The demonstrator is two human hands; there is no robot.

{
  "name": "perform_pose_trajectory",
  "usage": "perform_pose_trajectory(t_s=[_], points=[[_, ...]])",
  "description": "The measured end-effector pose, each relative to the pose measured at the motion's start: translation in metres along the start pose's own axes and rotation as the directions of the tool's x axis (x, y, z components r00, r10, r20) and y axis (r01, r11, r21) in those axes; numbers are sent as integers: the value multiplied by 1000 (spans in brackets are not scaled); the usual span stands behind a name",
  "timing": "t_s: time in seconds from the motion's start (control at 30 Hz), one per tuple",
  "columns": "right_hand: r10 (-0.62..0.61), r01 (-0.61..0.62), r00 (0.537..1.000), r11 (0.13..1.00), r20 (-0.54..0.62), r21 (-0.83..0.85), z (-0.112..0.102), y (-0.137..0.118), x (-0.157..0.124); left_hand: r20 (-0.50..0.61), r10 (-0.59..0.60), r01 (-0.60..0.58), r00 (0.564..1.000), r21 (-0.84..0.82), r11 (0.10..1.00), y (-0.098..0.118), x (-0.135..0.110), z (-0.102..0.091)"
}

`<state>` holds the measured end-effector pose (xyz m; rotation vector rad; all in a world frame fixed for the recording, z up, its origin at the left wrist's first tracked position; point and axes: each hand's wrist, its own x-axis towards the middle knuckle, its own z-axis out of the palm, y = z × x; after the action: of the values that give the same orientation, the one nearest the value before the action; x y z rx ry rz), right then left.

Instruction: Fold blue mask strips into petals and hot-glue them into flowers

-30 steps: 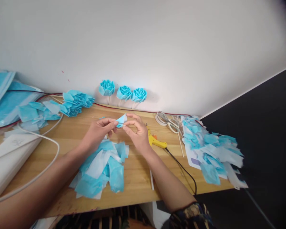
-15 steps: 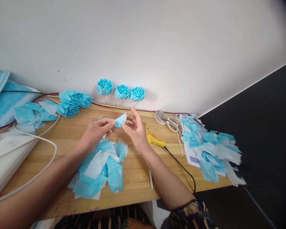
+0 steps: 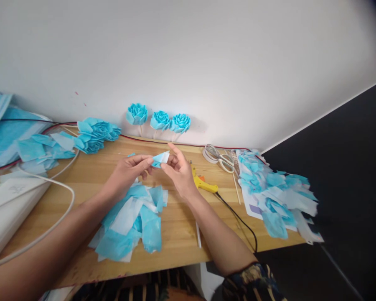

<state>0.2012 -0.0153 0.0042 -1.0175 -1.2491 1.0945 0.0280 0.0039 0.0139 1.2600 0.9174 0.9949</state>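
Observation:
Above the table, a small folded piece of blue and white fabric (image 3: 161, 159) is held between both hands. My left hand (image 3: 132, 169) pinches its left end between thumb and fingers. At its right end, my right hand (image 3: 177, 169) grips the lower edge with the thumb, while the index finger points up. Below the left hand lies a loose heap of blue and white fabric pieces (image 3: 134, 221). A yellow glue gun (image 3: 205, 185) rests just right of my right hand, partly hidden by it.
Three blue flowers on sticks (image 3: 160, 121) stand against the wall. More blue flowers (image 3: 95, 133) lie at the left by a white box (image 3: 15, 205). Scissors (image 3: 224, 162) lie on the right, near another fabric heap (image 3: 275, 192). A black cord (image 3: 238, 217) trails from the glue gun.
The folded fabric piece has turned a little and its white end now points further right. My right index finger has shifted slightly left. The rest looks the same.

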Motion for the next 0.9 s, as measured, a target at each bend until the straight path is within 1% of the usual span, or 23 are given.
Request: perform_pose_trajectory(t_s=[0.17, 0.3, 0.37, 0.57, 0.73, 0.83, 0.9], points=[[-11, 11, 1000, 1000, 2, -23, -1, -1, 0, 20, -20, 21, 1000, -42, 999, 1, 1, 1], [-15, 15, 1000, 999, 1, -29, -1, 1, 0, 73, -35, 32, 997, 41, 999, -2, 3, 0], [-14, 14, 1000, 1000, 7, -26, -1, 1, 0, 82, -45, 39, 996, 74, 996, -4, 3, 0], [-5, 4, 1000, 999, 31, 50, 0, -2, 0, 65, -41, 36, 997, 83, 996, -4, 3, -1], [47, -51, 998, 992, 39, 116, -5, -5, 2, 46, -21, 17, 999, 93, 996, 0, 2, 0], [28, -33, 999, 995, 46, 91, -9, -5, 3, 41, -15, 11, 999, 87, 996, 2, 3, 1], [4, -8, 997, 999, 72, 53, -11, -7, 4, 35, -14, 11, 999, 87, 996, 2, 3, 1]])
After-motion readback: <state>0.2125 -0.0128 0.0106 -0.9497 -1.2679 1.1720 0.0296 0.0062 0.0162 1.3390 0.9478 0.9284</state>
